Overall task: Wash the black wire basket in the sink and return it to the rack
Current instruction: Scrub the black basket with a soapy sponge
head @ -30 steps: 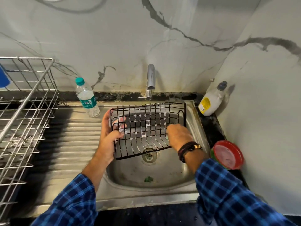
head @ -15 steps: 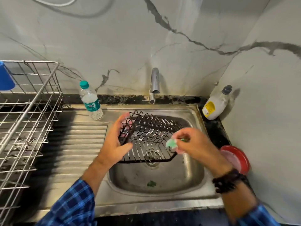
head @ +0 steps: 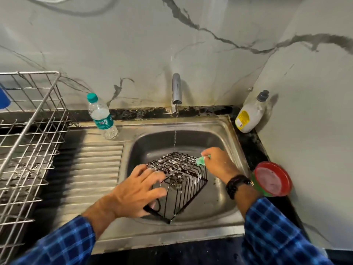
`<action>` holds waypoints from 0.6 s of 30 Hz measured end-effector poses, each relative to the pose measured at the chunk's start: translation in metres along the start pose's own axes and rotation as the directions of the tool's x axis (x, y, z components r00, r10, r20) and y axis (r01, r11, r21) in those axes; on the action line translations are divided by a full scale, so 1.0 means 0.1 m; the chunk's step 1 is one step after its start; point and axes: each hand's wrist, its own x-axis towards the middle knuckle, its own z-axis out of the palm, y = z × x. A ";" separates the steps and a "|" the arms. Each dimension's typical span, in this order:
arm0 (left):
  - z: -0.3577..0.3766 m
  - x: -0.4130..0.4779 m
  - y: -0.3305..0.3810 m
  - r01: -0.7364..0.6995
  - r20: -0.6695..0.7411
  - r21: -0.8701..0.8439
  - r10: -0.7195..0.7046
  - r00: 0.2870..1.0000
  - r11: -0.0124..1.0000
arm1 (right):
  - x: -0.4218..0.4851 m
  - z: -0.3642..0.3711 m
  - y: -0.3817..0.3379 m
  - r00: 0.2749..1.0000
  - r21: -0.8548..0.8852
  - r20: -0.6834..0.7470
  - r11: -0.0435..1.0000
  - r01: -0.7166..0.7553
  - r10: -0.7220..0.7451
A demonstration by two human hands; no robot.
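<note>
Since the earlier frame the basket has tipped upside down in the sink at centre frame, left hand fingers clenched on its near edge, right hand pinching a green sponge: brace firmly and scrub each soapy wire under the thin stream.

Nothing readable here tbh. The water bottle has a teal label and the soap bottle a yellow one, both too blurry.
</note>
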 end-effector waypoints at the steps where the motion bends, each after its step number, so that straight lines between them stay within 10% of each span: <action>1: -0.01 -0.03 0.00 -0.047 0.016 0.031 0.046 0.999 0.998 | 0.00 0.03 0.02 1.000 0.031 -0.004 0.999 -0.031 0.031; 13: -0.01 -0.11 -0.09 -0.177 -0.101 0.293 0.214 0.972 0.940 | -0.08 0.02 0.12 0.929 0.271 0.370 0.953 -0.138 0.030; 18: 0.00 -0.10 -0.15 0.057 -0.203 0.283 0.002 0.979 0.957 | -0.15 0.09 0.14 0.999 0.234 -0.054 0.972 0.007 0.005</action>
